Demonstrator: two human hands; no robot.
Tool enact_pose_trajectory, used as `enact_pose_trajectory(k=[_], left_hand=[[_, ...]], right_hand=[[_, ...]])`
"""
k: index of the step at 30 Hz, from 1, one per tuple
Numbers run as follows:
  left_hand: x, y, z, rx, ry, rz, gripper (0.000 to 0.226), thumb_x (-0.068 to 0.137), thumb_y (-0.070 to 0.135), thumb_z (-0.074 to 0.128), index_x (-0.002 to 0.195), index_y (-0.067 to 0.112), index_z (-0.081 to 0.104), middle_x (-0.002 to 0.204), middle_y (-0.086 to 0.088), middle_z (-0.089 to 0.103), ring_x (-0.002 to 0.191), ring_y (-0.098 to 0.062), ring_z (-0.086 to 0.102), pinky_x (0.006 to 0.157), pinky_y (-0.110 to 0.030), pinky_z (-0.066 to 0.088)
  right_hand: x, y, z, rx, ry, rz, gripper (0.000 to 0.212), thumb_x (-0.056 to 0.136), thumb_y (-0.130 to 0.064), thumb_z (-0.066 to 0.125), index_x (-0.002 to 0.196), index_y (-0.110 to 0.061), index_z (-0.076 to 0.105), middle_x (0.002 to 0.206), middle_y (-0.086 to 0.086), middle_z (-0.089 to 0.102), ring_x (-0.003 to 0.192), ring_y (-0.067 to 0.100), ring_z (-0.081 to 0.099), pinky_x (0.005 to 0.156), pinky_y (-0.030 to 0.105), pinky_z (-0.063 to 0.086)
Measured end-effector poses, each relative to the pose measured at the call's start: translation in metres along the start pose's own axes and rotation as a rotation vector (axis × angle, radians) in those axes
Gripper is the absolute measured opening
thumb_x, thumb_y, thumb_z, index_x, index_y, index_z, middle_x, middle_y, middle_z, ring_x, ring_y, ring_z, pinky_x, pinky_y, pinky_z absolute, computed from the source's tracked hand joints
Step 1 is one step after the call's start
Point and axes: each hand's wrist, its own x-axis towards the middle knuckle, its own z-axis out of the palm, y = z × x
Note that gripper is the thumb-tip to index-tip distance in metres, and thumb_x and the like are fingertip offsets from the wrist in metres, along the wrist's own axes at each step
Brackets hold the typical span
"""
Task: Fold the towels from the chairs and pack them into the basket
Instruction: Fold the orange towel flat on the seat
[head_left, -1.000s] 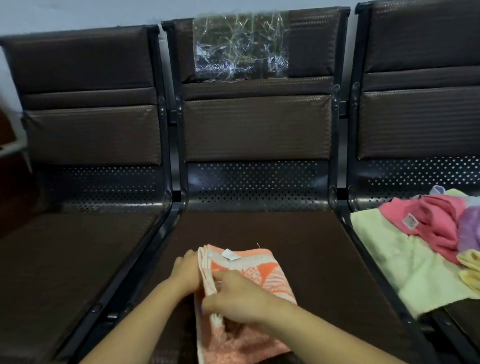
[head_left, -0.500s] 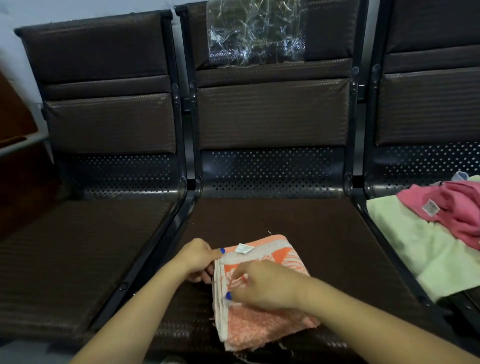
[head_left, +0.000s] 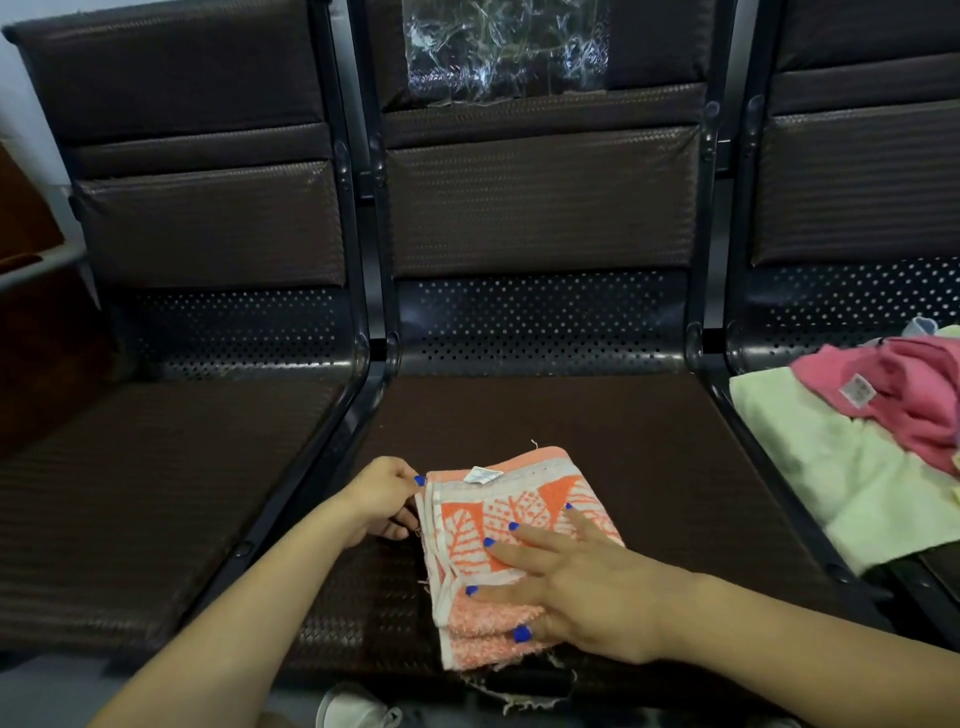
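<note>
Left hand (head_left: 382, 499) grip: fingertips pinch the stacked left edge of the folded orange towel (head_left: 498, 525), near its far corner. Right hand (head_left: 576, 587) not grasping: fingers straight and spread, palm down, pressing flat on top of the towel. Blue polish on the nails of both hands.

Orange towel: folded into a small thick rectangle, white leaf pattern and white border, white label (head_left: 483, 475) at the far edge. Lies on the front part of the middle chair seat (head_left: 597, 431), loose threads hanging off its near edge.

Right chair seat (head_left: 930, 566): unfolded pile. Pale yellow-green towel (head_left: 831, 462) spread underneath, crumpled pink towel (head_left: 914, 400) on top of it with a white tag showing. Pile is well apart from the orange towel, cut off by the frame edge.

Left chair seat (head_left: 156, 493): dark brown woven padding, same as the others. Crinkled clear plastic sheet (head_left: 506, 49) over the top of the middle chair's backrest. White shoe (head_left: 358, 709) on the floor at the bottom edge.
</note>
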Motion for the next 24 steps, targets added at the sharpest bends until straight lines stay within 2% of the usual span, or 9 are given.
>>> enact_pose_trajectory(k=[5,7,10,13,16,18,20,22,24], left_hand=[[0.006,0.001,0.004,0.037,0.034,-0.008,0.014,0.1,0.01,0.039,0.093,0.009,0.051,0.076,-0.01,0.057,0.052,-0.015,0.053,0.037,-0.02,0.041],[0.006,0.002,0.006,0.066,0.039,-0.013,0.014,0.099,0.01,0.038,0.095,0.009,0.051,0.08,-0.011,0.058,0.053,-0.015,0.054,0.039,-0.022,0.043],[0.006,0.001,0.008,0.085,0.037,-0.022,0.012,0.099,0.01,0.039,0.098,0.009,0.05,0.087,-0.013,0.058,0.06,-0.019,0.057,0.045,-0.028,0.049],[-0.002,-0.001,0.01,0.025,0.026,-0.037,0.017,0.099,0.02,0.044,0.099,0.005,0.053,0.091,-0.015,0.06,0.068,-0.024,0.062,0.063,-0.04,0.057],[-0.018,-0.006,0.002,-0.092,-0.124,-0.131,0.045,0.098,0.041,0.045,0.106,-0.001,0.06,0.095,-0.022,0.067,0.075,-0.029,0.07,0.068,-0.039,0.059],[-0.029,-0.011,-0.007,-0.081,-0.234,-0.201,0.059,0.091,0.05,0.053,0.109,-0.006,0.059,0.097,-0.028,0.067,0.077,-0.032,0.071,0.066,-0.038,0.059],[-0.036,-0.015,-0.011,-0.038,-0.313,-0.207,0.062,0.086,0.05,0.06,0.11,-0.007,0.063,0.1,-0.028,0.068,0.082,-0.031,0.071,0.07,-0.037,0.059],[-0.039,-0.016,-0.004,0.042,-0.331,-0.178,0.054,0.083,0.048,0.066,0.107,0.0,0.069,0.096,-0.016,0.072,0.078,-0.023,0.068,0.069,-0.032,0.057],[-0.038,-0.015,0.007,0.112,-0.295,-0.133,0.04,0.081,0.044,0.07,0.105,0.011,0.07,0.088,-0.003,0.071,0.072,-0.015,0.063,0.063,-0.027,0.053]], right_hand=[[-0.009,0.003,0.009,-0.089,0.029,-0.039,0.05,0.103,-0.04,0.027,0.15,-0.043,0.012,0.161,-0.008,-0.004,0.148,0.024,-0.007,0.111,0.063,-0.007],[-0.008,0.005,0.016,-0.145,0.099,-0.079,0.05,0.1,-0.043,0.021,0.149,-0.042,0.016,0.161,-0.002,0.004,0.147,0.033,0.003,0.108,0.07,0.0],[-0.008,0.001,0.019,-0.156,0.103,-0.079,0.056,0.095,-0.06,0.01,0.148,-0.044,0.015,0.161,-0.001,0.004,0.147,0.034,0.003,0.107,0.07,-0.004],[-0.007,-0.003,0.006,0.111,-0.017,0.022,0.067,0.085,-0.068,0.021,0.147,-0.044,0.022,0.161,-0.008,0.004,0.148,0.016,-0.003,0.113,0.053,-0.014],[-0.003,0.008,-0.008,0.617,0.194,0.064,0.035,0.1,-0.026,0.045,0.134,-0.023,0.055,0.145,-0.003,0.045,0.136,0.013,0.037,0.119,0.037,0.017],[-0.001,0.023,-0.01,0.751,0.383,0.226,0.037,0.097,-0.008,0.043,0.13,-0.018,0.058,0.135,0.0,0.054,0.124,0.019,0.051,0.108,0.027,0.035],[0.002,0.044,-0.01,0.749,0.514,0.425,0.042,0.094,-0.008,0.047,0.135,-0.019,0.051,0.133,0.004,0.051,0.123,0.02,0.05,0.1,0.022,0.037],[0.006,0.062,-0.007,0.941,0.481,0.631,0.046,0.093,-0.017,0.053,0.139,-0.016,0.043,0.128,0.007,0.053,0.116,0.021,0.053,0.086,0.028,0.045],[0.011,0.071,-0.006,1.205,0.331,0.754,0.045,0.093,-0.023,0.056,0.134,-0.01,0.046,0.105,0.006,0.058,0.087,0.017,0.058,0.065,0.026,0.046]])
